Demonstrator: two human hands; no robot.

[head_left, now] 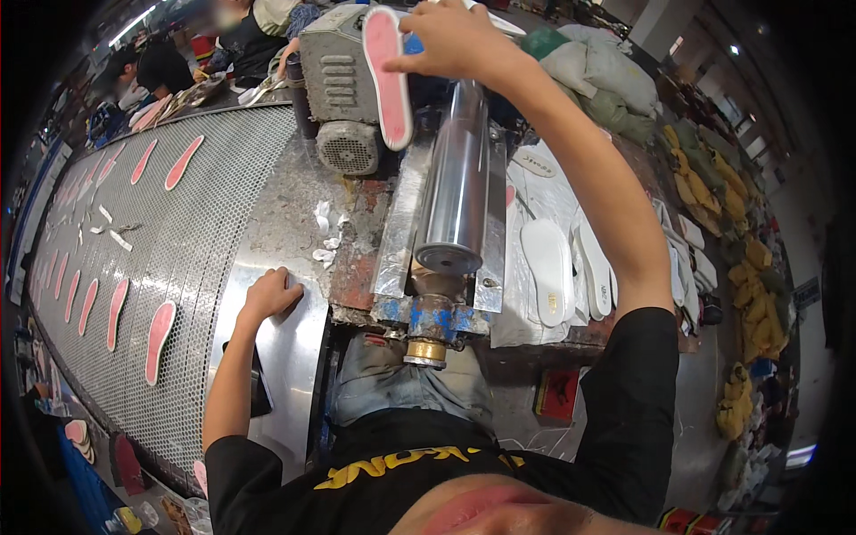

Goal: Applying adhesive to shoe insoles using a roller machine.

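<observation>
High up, my right hand [450, 40] reaches over the far end of a shiny metal roller [456, 187]. It grips a shoe insole [386, 80], pink on its face with a pale rim, with the thumb across the pink side. The insole hangs upright in front of a grey motor housing [339, 80]. My left hand [272, 294] rests on a smooth metal sheet [290, 357] beside the conveyor, fingers curled in, with nothing seen in them. White insoles [546, 272] lie on a pale covering to the right of the roller.
On the left, a mesh conveyor belt [205, 232] carries several pink insoles [160, 343] and white scraps [120, 239]. White crumpled bits [325, 254] lie near the motor. Stuffed sacks [606, 71] and yellow bundles [758, 303] line the right side. Other people sit at the far left.
</observation>
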